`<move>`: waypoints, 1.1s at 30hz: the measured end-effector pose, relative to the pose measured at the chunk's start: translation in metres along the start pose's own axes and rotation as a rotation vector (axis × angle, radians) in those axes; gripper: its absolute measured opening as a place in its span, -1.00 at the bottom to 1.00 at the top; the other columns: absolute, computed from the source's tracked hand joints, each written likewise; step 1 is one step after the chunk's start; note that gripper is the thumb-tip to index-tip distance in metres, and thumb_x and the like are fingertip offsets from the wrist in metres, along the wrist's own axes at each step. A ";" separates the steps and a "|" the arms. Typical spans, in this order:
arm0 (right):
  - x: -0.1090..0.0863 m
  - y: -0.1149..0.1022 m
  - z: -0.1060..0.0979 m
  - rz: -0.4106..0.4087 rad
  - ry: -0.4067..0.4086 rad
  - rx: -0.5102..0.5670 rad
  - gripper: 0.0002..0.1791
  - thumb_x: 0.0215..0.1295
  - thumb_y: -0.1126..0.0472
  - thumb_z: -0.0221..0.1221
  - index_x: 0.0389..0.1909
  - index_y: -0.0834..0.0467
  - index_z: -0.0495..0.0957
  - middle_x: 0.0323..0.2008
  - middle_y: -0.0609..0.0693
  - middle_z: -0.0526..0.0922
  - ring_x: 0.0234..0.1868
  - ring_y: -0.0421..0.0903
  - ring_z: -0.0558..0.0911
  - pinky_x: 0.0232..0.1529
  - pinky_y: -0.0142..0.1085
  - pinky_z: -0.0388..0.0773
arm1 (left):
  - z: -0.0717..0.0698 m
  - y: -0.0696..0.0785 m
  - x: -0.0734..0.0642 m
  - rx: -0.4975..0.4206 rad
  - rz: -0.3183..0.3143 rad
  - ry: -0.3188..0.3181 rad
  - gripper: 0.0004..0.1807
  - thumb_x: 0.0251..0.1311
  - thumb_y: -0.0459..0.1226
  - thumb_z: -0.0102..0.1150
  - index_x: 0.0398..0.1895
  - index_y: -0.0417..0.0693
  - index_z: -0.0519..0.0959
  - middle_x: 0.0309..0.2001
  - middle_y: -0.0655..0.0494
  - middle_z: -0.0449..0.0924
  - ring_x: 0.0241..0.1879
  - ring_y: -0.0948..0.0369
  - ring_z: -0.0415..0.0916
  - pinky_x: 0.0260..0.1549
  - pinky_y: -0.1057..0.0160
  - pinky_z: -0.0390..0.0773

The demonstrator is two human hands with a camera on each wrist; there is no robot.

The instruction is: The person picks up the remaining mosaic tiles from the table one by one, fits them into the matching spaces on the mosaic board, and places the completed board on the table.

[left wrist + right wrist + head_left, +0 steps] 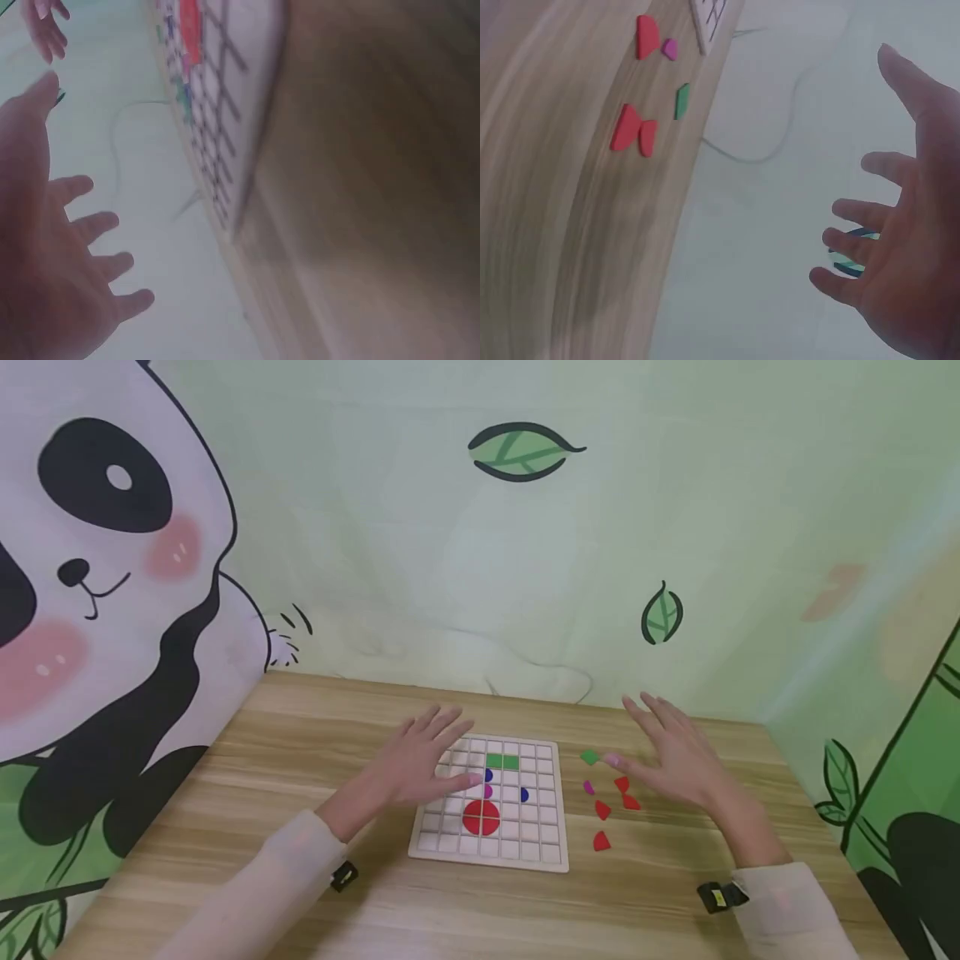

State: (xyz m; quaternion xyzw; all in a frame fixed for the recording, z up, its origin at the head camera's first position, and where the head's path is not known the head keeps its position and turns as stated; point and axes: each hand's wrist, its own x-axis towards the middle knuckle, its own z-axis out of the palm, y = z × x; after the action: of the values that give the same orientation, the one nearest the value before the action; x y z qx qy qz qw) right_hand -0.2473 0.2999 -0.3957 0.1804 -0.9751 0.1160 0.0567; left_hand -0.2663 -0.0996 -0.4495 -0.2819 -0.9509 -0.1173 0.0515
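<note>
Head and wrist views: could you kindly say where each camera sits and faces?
Head: head-worn, facing forward and down at the board; left hand, right hand visible.
Left wrist: wrist-worn, facing board and wall; both hands visible.
Right wrist: wrist-worn, facing loose pieces and wall; right hand visible.
Shared by head and right wrist: loose green piece.

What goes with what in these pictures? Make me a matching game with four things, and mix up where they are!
Things:
1. Red circle
2. Loose green piece
3. Left hand
4. Right hand

Places:
A. Raised, right of the grid board in the head view
B. Lying on the wooden table
C. Raised, overlapping the board in the head view
D. Lying on the board

Pairs: 1-D, 2-B, 3-C, 4-A
</note>
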 end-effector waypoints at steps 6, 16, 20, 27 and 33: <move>0.012 0.012 0.020 -0.004 -0.020 0.150 -0.04 0.28 -0.39 0.11 0.55 0.04 0.10 0.50 0.15 0.16 0.47 0.26 0.14 0.32 0.34 0.14 | 0.015 -0.002 -0.009 0.022 0.033 -0.112 0.11 0.02 0.60 -0.23 0.59 0.30 0.01 0.60 0.15 -0.10 0.57 -0.03 -0.27 0.42 -0.27 -0.05; 0.041 0.019 0.062 0.030 -0.087 0.258 -0.18 0.29 -0.12 0.29 0.39 0.29 0.31 0.29 0.27 0.42 0.25 0.27 0.43 0.20 0.21 0.41 | 0.037 -0.006 -0.019 0.020 0.021 -0.227 0.27 -0.18 0.70 -0.23 0.60 0.27 -0.01 0.60 0.14 -0.14 0.56 -0.06 -0.24 0.40 -0.28 -0.02; 0.044 0.024 0.073 0.041 -0.110 0.281 -0.23 0.28 -0.08 0.31 0.36 0.29 0.35 0.20 0.26 0.49 0.19 0.23 0.48 0.17 0.16 0.45 | 0.039 -0.005 -0.020 0.012 0.014 -0.254 0.29 -0.19 0.70 -0.22 0.60 0.26 -0.03 0.60 0.12 -0.16 0.56 -0.06 -0.25 0.40 -0.29 0.00; 0.046 0.031 0.092 0.030 -0.095 0.261 -0.39 0.26 -0.02 0.35 0.16 0.32 0.52 -0.02 0.14 0.57 0.00 0.08 0.53 0.04 0.02 0.54 | 0.041 -0.006 -0.019 0.028 0.012 -0.287 0.33 -0.24 0.71 -0.20 0.61 0.25 -0.06 0.61 0.12 -0.20 0.57 -0.05 -0.28 0.42 -0.23 -0.01; 0.052 0.024 0.098 0.058 -0.076 0.249 -0.67 0.28 0.16 0.33 -0.04 0.28 0.61 -0.13 0.10 0.53 -0.12 0.01 0.51 -0.07 -0.08 0.54 | 0.039 -0.004 -0.020 0.029 0.015 -0.309 0.38 -0.28 0.70 -0.09 0.61 0.17 -0.05 0.61 0.05 -0.20 0.56 -0.08 -0.28 0.43 -0.20 -0.03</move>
State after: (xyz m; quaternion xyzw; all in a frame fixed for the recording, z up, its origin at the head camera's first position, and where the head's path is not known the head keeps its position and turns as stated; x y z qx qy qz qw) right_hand -0.3110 0.2804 -0.4876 0.1621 -0.9593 0.2310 -0.0067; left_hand -0.2535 -0.1036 -0.4908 -0.3028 -0.9470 -0.0585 -0.0903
